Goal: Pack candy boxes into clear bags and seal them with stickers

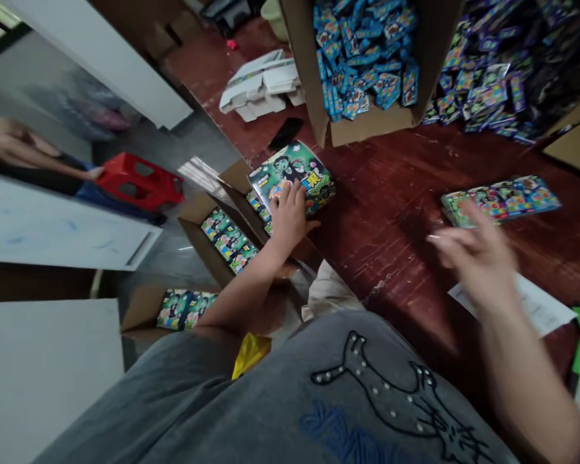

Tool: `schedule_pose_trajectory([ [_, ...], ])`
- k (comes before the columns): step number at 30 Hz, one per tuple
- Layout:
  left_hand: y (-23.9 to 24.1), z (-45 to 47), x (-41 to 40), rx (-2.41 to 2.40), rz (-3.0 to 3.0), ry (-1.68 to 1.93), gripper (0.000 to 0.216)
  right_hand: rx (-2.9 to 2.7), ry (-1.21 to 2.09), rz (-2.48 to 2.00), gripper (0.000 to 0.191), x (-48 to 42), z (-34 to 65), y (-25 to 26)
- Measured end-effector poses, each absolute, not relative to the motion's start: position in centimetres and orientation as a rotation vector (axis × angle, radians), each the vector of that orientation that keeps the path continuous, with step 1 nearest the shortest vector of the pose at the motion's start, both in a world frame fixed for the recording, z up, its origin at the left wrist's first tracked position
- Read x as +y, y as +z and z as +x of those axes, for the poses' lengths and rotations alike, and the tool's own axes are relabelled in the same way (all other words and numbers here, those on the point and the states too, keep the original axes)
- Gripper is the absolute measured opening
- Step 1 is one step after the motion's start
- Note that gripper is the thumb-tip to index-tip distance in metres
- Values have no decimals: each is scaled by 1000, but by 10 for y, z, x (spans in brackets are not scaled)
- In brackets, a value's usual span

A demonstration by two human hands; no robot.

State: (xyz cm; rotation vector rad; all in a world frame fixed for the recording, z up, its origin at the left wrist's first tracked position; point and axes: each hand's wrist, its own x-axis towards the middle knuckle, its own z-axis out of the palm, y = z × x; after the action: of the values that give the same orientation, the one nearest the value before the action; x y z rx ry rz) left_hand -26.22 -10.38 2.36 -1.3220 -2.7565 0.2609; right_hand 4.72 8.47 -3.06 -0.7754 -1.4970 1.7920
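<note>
My left hand (289, 216) rests on a green printed box (292, 175) at the left edge of the dark red table (381, 212); its fingers lie over the box's near side and grip it. My right hand (473, 254) hovers above the table with fingers spread, blurred by motion and holding nothing. Just beyond it lies a flat green and blue printed pack (500, 200). A white paper sheet (536, 306) lies under my right wrist.
Two open cartons hold several small blue packets, one (362, 58) at the back centre and one (493, 71) at the back right. Cartons of green boxes (225, 238) stand on the floor at left. Flattened white boxes (263, 84) and a red stool (138, 180) lie farther off, with another person's arm (33, 154) at the left.
</note>
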Motion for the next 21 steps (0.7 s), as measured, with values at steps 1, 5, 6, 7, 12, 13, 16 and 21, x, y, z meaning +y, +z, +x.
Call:
schedule_pose_trajectory([
  [1, 25, -262, -104, -2758, -1330, 254, 100, -1474, 1920, -726, 61, 68, 16, -29],
  [5, 33, -267, -108, -2765, -1375, 208, 103, -1456, 2243, -643, 45, 21, -121, -41],
  [6, 34, -270, -109, -2775, -1382, 186, 102, -1475, 2248, -662, 43, 15, -147, -47],
  [7, 35, -272, -110, -2786, -1387, 161, 100, -1500, 2241, -685, 41, 11, -166, -53],
  [12, 37, -280, -111, -2802, -1390, -17, 80, -1622, 2198, -777, 38, 9, -198, -70],
  [13, 37, -281, -110, -2797, -1377, -56, 72, -1646, 2184, -790, 38, 9, -200, -71],
  [16, 35, -280, -102, -2785, -1284, -146, 51, -1714, 2132, -838, 38, 9, -207, -70],
  [21, 32, -281, -89, -2804, -1187, -202, 36, -1873, 2045, -965, 33, 9, -216, -67],
])
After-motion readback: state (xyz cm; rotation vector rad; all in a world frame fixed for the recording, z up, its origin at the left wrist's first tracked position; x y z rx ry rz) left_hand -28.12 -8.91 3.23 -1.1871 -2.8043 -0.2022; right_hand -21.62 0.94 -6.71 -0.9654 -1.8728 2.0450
